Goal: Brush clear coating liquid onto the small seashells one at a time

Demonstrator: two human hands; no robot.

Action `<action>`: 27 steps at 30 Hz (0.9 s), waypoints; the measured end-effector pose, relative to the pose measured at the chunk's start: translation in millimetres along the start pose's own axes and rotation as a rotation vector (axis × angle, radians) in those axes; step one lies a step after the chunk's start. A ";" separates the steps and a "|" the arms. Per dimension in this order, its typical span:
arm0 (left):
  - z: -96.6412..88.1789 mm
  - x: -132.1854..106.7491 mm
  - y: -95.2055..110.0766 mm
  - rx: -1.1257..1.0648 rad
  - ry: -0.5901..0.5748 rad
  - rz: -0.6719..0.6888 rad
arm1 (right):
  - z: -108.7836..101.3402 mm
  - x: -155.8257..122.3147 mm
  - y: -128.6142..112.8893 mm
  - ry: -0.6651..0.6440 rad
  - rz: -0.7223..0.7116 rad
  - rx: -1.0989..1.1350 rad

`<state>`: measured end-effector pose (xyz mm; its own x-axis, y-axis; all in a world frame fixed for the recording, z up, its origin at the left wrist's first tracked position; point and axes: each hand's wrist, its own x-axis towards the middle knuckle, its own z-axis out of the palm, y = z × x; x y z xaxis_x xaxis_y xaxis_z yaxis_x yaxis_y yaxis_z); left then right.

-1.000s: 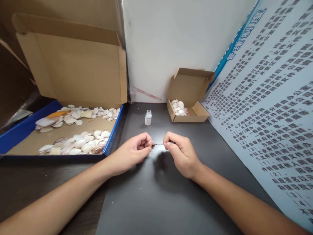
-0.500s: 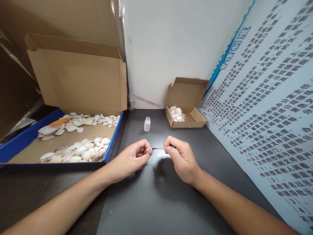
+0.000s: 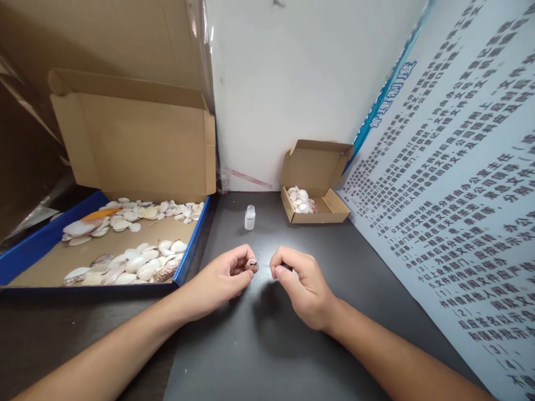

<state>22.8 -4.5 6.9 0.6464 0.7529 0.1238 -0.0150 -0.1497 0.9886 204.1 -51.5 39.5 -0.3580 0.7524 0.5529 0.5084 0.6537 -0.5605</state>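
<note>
Between the thumb and fingers of my left hand point(image 3: 225, 278) is a small brown-and-white patterned seashell point(image 3: 252, 265), held just above the dark tabletop. Facing it, my right hand point(image 3: 303, 284) is closed on a thin brush-like tool with a dark handle point(image 3: 287, 267). The tool's slender shaft points left toward the shell; its tip is at or very near the shell, and I cannot tell whether it touches. Beyond both hands stands a small uncapped bottle point(image 3: 249, 218) with a white label.
At left, an open blue-sided cardboard box point(image 3: 194, 228) holds many pale shells point(image 3: 137, 264) and an orange piece point(image 3: 100, 214). A smaller open cardboard box point(image 3: 320, 218) with white shells point(image 3: 299, 199) stands at back right. A printed poster point(image 3: 460, 167) slopes along the right side.
My right hand has come nearer to my left, with less of the tool's shaft showing. The shell looks turned in my left fingers. The whole view has shifted slightly.
</note>
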 end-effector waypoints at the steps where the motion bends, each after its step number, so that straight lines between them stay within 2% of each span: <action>1: 0.0 0.0 0.1 0.003 -0.001 -0.001 | 0.7 -0.2 0.6 -0.004 0.007 -0.011; 6: -0.5 0.0 -2.6 -0.003 -0.004 0.006 | -1.1 2.9 4.5 0.063 0.103 -0.083; 12: -0.9 1.4 -3.4 0.015 -0.013 0.029 | -0.3 0.6 0.0 0.014 -0.018 -0.005; 17: -0.3 0.7 -0.2 0.025 -0.020 0.019 | -0.9 1.2 2.3 0.067 0.069 -0.073; 19: 0.0 0.2 0.4 0.026 -0.023 0.019 | -1.8 1.9 2.8 0.090 0.061 -0.068; 23: 0.3 -0.4 0.1 0.044 -0.017 0.019 | -0.1 0.8 0.8 0.028 -0.014 -0.023; 27: 0.0 -0.2 -1.2 0.051 -0.022 0.018 | 1.5 0.2 1.7 0.024 0.049 -0.068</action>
<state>22.7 -4.4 5.7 0.6632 0.7355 0.1389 0.0121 -0.1960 0.9805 203.7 -50.1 37.8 -0.3126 0.7810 0.5407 0.5770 0.6083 -0.5451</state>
